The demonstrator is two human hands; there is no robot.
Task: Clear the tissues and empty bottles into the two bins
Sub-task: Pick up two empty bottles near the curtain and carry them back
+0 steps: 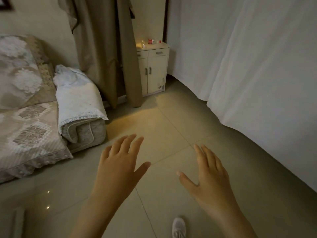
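Observation:
My left hand point(118, 162) and my right hand point(211, 174) hover palm-down over the tiled floor point(171, 131), fingers straight and spread, holding nothing. Far ahead, a small cream cabinet point(154, 73) stands in the corner. On its top lie a clear bottle-like item point(142, 43), a small red and white object point(151, 41) and a tiny red thing point(160, 41), too small to identify. No bins or tissues show in the head view.
A sofa point(25, 117) with patterned covers fills the left side, its armrest point(80, 107) draped in white cloth. A brown curtain point(106, 48) hangs beside the cabinet. White sheeting point(257, 66) covers the right side. My shoe point(178, 227) shows at the bottom.

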